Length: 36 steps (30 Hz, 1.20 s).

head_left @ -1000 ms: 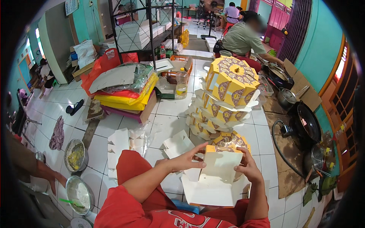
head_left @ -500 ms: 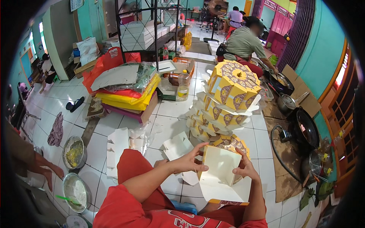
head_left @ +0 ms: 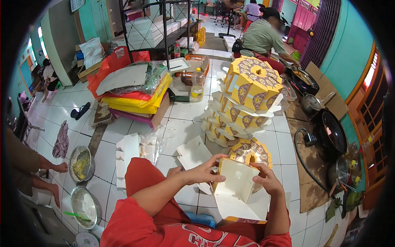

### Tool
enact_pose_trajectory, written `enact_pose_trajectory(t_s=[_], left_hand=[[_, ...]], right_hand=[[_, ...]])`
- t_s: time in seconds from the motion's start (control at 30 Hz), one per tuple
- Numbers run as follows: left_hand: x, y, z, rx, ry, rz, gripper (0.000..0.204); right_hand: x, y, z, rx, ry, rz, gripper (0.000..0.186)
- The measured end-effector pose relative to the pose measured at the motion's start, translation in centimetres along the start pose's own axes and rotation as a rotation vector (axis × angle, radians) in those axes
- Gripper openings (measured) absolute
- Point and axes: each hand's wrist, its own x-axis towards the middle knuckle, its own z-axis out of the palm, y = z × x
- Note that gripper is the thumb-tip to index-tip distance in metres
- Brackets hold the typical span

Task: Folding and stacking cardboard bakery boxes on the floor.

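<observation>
Both of my hands grip a partly folded cardboard box [head_left: 238, 181], white inside and yellow with brown print outside, with one flap hanging toward my lap. My left hand [head_left: 205, 171] pinches its left wall, thumb on the inside. At the upper right edge, my right hand [head_left: 267, 180] clasps the wall between thumb and fingers. Just beyond the box sits a ring of yellow boxes [head_left: 252, 151] on the floor. Behind it rises a tall stack of matching yellow boxes [head_left: 253, 88]. A flat white box blank [head_left: 195, 154] lies left of my hands.
White carton pieces [head_left: 128, 154] lie left of my knee. Two metal bowls, one with yellow-white mixture [head_left: 82, 162] and one with white powder [head_left: 84, 206], stand further left. A person [head_left: 263, 35] bends over a pan [head_left: 303, 80] at right. A black wok [head_left: 331, 131] is nearer.
The box has tipped slightly in my hands, and my right fingers have shifted inward along its upper edge. The view has shifted a little, showing more of the box ring beyond.
</observation>
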Motion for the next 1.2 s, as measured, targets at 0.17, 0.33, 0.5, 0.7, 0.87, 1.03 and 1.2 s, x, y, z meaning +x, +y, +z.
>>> enact_pose_trajectory(t_s=[0.17,0.33,0.5,0.7,0.87,1.03,1.2], left_hand=[[0.4,-0.2,-0.1,0.053,0.007,-0.017,0.079],[0.9,-1.1,0.1,0.130,-0.087,0.003,0.080],[2.6,-2.2,-0.1,0.189,-0.004,0.010,0.072],[3.8,-2.8,-0.1,0.249,0.288,-0.125,0.057],[4.5,-4.2,1.1,0.454,0.227,-0.140,0.058],[5.7,-7.1,1.3,0.581,0.163,-0.133,0.059],[10.2,-10.8,-0.7,1.040,0.072,-0.011,0.061]], right_hand=[[-0.4,0.0,0.5,0.000,0.011,-0.005,0.050],[-1.5,0.1,0.2,-0.040,-0.026,-0.024,0.046],[-3.5,1.2,-2.3,-0.310,0.080,0.032,0.049],[-10.5,0.3,-8.7,-0.486,0.682,0.023,0.043],[-13.5,2.7,-10.5,-0.539,0.849,0.163,0.044],[-11.5,6.2,-10.2,-0.642,0.781,0.145,0.049],[-6.3,9.7,-7.3,-0.592,0.539,0.123,0.051]])
